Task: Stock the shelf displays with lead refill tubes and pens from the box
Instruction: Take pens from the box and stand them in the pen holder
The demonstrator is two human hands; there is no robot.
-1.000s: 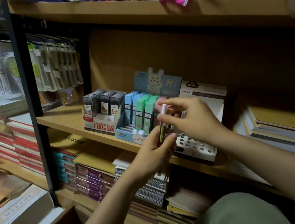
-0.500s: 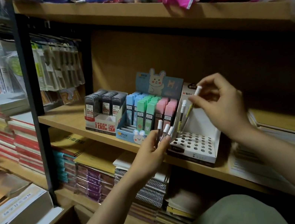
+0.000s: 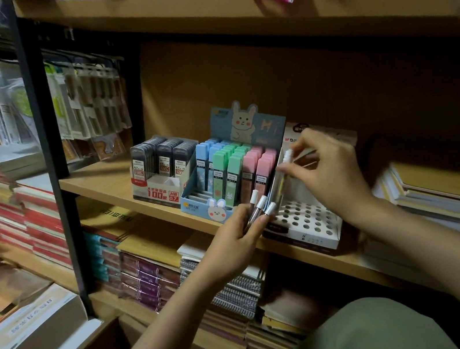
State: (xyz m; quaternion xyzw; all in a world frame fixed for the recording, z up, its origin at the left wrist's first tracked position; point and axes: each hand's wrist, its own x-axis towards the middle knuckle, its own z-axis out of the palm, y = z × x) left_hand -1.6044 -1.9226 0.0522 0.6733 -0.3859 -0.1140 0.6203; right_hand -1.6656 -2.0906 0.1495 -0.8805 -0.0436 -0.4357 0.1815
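A white pen display stand (image 3: 306, 219) with rows of round holes sits on the middle shelf (image 3: 108, 179). My right hand (image 3: 328, 170) pinches the white cap of one pen (image 3: 282, 177) that stands in the stand's back left corner. Just in front of the stand's left side, my left hand (image 3: 234, 243) grips a small bundle of white-capped pens (image 3: 258, 207). Left of the stand are a rabbit-printed display (image 3: 240, 172) of blue, green and pink lead refill tubes and a box of dark refill tubes (image 3: 160, 167).
Stacked notebooks (image 3: 446, 199) lie on the shelf right of the stand. Spiral pads and notebooks (image 3: 236, 295) fill the shelf below. A black upright post (image 3: 47, 144) bounds the shelf at left, with red book stacks (image 3: 14, 204) beyond. A white carton (image 3: 35, 325) sits lower left.
My right hand took one pen from the bundle in my left hand, carried it right to the stand, and has lowered it into the stand's back left corner. My left hand stayed put.
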